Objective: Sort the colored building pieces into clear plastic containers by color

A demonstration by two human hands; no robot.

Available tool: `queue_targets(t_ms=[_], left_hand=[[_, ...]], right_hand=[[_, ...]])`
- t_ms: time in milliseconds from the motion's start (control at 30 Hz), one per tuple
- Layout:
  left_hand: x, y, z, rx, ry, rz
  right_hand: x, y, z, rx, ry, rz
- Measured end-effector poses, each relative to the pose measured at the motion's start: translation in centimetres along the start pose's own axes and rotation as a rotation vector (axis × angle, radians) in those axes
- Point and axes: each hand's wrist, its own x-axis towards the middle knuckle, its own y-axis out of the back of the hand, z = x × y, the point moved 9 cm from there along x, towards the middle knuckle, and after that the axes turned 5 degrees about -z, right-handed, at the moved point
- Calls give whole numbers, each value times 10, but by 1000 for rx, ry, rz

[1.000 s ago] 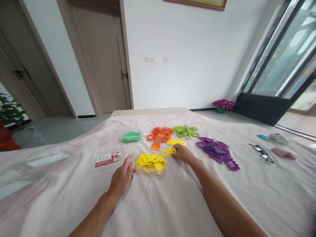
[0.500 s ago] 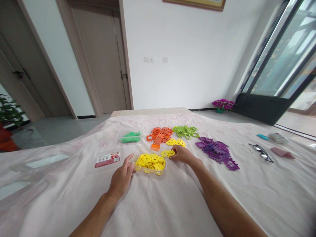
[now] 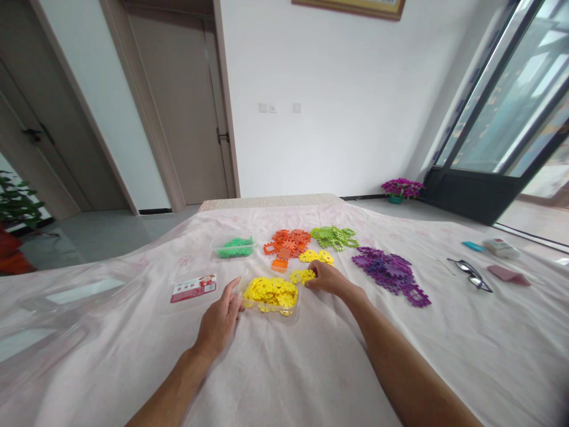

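My left hand (image 3: 223,317) grips the left side of a clear plastic box (image 3: 291,318) heaped with yellow flower-shaped building pieces (image 3: 271,292). At the box's right side, my right hand (image 3: 326,277) has its fingers closed on a yellow building piece (image 3: 301,276). Just behind that hand lie more yellow pieces (image 3: 316,256) on the cloth. Beyond the box are a pile of orange pieces (image 3: 288,242) and a pile of lime-green ones (image 3: 333,237). Purple pieces (image 3: 386,271) lie to the right of my right hand.
A clear box with green pieces (image 3: 235,248) stands behind my left hand. Left of it lies a lid with a red-and-white label (image 3: 194,287). Clear containers (image 3: 84,290) sit at the far left. Eyeglasses (image 3: 472,274) and a pink cloth (image 3: 509,275) lie at the right.
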Motion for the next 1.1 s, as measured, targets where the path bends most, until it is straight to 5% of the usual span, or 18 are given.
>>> queue_targets(t_ms=[567, 1100], left_hand=[[0, -1, -1, -10, -2, -4], [1, -1, -3, -13, -11, -2]], right_hand=[[2, -4, 1, 68, 28, -7], [2, -10, -14, 362, 139, 19]])
